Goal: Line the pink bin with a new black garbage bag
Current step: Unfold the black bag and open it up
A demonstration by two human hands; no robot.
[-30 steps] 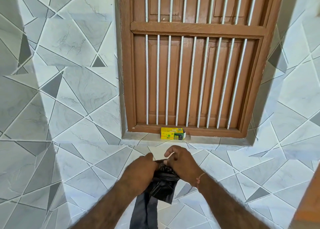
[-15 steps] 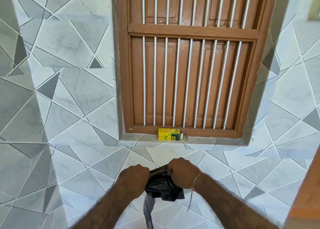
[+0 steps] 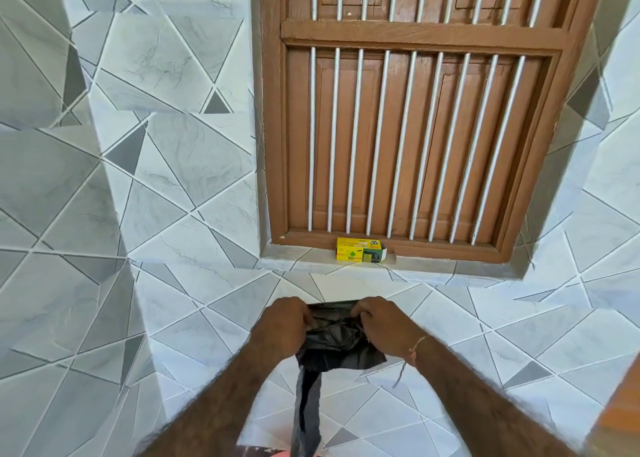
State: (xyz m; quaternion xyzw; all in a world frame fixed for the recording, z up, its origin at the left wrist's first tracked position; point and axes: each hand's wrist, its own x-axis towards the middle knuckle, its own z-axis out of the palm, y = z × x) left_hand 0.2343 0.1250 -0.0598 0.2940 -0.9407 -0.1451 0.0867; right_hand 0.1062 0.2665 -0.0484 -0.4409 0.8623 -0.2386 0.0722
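A crumpled black garbage bag (image 3: 337, 342) is held up in front of the tiled wall. My left hand (image 3: 282, 327) grips its top edge on the left and my right hand (image 3: 381, 321) grips it on the right, a short gap between them. A narrow folded tail of the bag (image 3: 306, 418) hangs straight down between my forearms. At the very bottom edge a sliver of the pink bin (image 3: 277, 453) shows, mostly out of frame.
A yellow and green bin-bag box (image 3: 360, 249) lies on the window sill (image 3: 304, 259). Above it is a brown wooden window (image 3: 415, 127) with white vertical bars. Grey and white tiled walls surround it. An orange-brown edge (image 3: 623, 404) stands at the right.
My hands have moved slightly apart, spreading the top of the bag wider. The view has shifted a little closer to the wall and window.
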